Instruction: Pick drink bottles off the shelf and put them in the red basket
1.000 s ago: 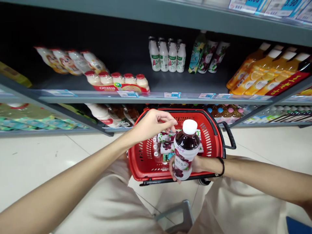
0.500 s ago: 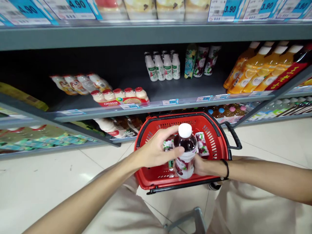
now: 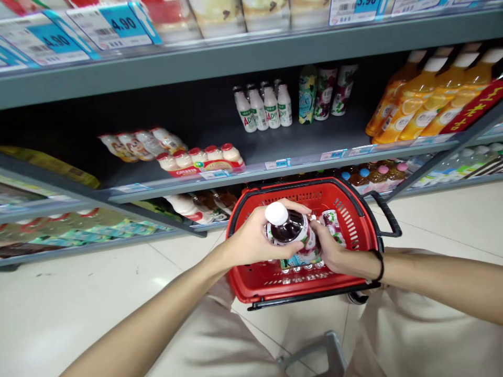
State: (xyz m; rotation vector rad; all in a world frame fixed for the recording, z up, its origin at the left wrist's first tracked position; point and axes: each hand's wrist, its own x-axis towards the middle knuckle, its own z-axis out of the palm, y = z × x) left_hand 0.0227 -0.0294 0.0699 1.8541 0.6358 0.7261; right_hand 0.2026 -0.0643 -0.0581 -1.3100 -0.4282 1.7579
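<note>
- With 12 o'clock pointing straight ahead toward the shelf point(image 3: 267, 141), a bottle point(image 3: 291, 230) of dark drink is held above the red basket point(image 3: 243, 283), between both hands.
- The bottle leans. Its long axis runs slantwise, with the white cap point(image 3: 276, 213) toward 10 o'clock and the base toward 4 o'clock; the base itself is hidden behind the right hand point(image 3: 334, 251).
- The left hand point(image 3: 251, 238) comes in from 8 o'clock. It is part curled into a C around the bottle's upper body, fingers along the far side and thumb along the near side.
- The right hand comes in from 4 o'clock and closes around the lower body. Its thumb lies on the far right side; most of its fingers are out of sight, so how tightly they wrap cannot be told.
- The relation that seems to matter most is cap to hand: the cap sits at the left hand's end of the bottle, just beside that hand's knuckles, and the right hand is nearer the base.
- In the basket, a grape-printed package point(image 3: 333, 222) lies at 3 o'clock from the bottle, just beyond the right hand, and a turquoise package point(image 3: 295, 261) lies at 6 o'clock, partly covered.
- On the shelf, small white bottles point(image 3: 261, 107) stand near 11 o'clock, and orange drinks point(image 3: 428, 99) near 2 o'clock.
</note>
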